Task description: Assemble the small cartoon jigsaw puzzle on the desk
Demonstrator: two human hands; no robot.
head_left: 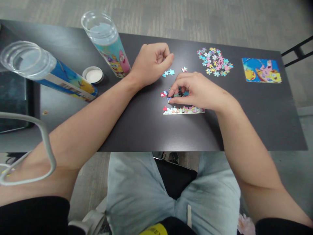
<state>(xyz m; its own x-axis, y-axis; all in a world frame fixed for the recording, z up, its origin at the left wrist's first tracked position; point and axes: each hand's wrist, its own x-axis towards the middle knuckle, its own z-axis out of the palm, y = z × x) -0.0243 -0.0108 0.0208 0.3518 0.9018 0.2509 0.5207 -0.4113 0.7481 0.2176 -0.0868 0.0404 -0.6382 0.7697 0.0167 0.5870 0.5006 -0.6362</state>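
Observation:
My right hand (195,89) pinches a small jigsaw puzzle piece (169,99) between thumb and fingertips, low over the table. Beneath and behind its fingers lie several more pieces, partly hidden; a red one (163,94) shows at their left. Just nearer to me is a joined strip of puzzle pieces (183,111) with a straight lower edge. My left hand (154,62) rests on the table with its fingers curled into a loose fist, and I see nothing in it. Beside it are light-blue joined pieces (168,72) and a single pink-and-white piece (184,69).
A heap of loose pieces (215,62) lies at the back right, with a cartoon picture card (261,70) farther right. Two clear-topped tubes, one teal (112,55) and one blue (66,80), stand at left beside a white lid (94,75). A grey cable (46,140) loops over my left arm.

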